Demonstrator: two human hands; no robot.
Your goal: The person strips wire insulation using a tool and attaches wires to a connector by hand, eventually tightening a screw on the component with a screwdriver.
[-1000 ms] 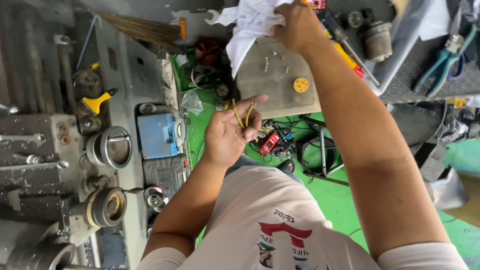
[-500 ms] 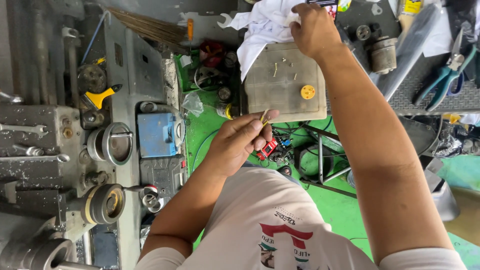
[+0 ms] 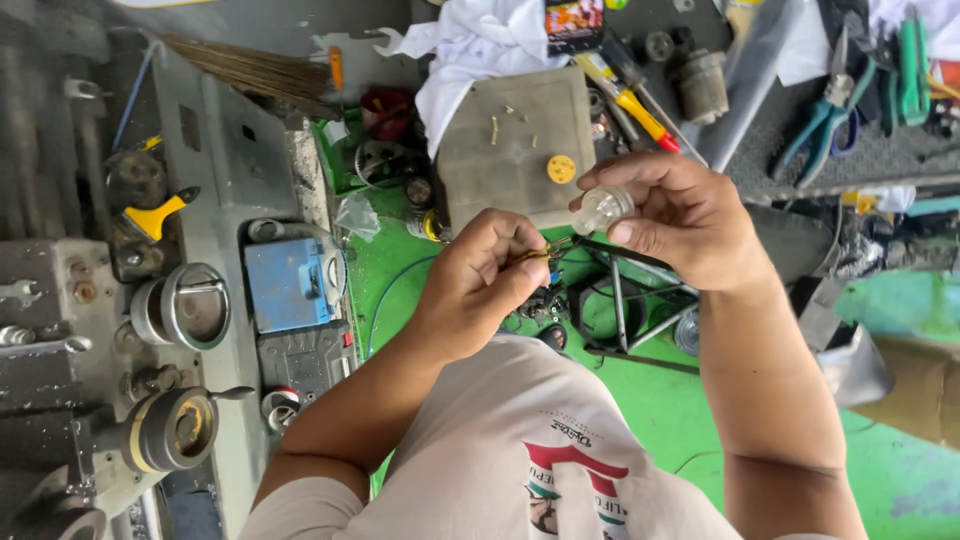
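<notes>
The right hand (image 3: 690, 215) has come back from the far edge of the bench, where a second ago it was up at the white cloth (image 3: 470, 45). It now sits close in front of the person with its fingers closed around a small clear bottle (image 3: 603, 208), the bottle's mouth turned left toward the other hand. The left hand (image 3: 480, 285) has also changed: a second ago it lay open with thin brass pins across the palm; now thumb and fingertips are pinched shut on those thin brass pins (image 3: 535, 255), whose tips point right. Pins and bottle are near each other, not touching, above the green floor (image 3: 640, 400) and the black wire frame (image 3: 625, 305). Judging from this, the two hands have been brought together so that pins and bottle can meet. Further off lie the flat grey plate (image 3: 520, 150) with a yellow disc (image 3: 561, 169), a red-handled screwdriver (image 3: 640, 105), and blue-handled pliers (image 3: 825, 120) at far right.
</notes>
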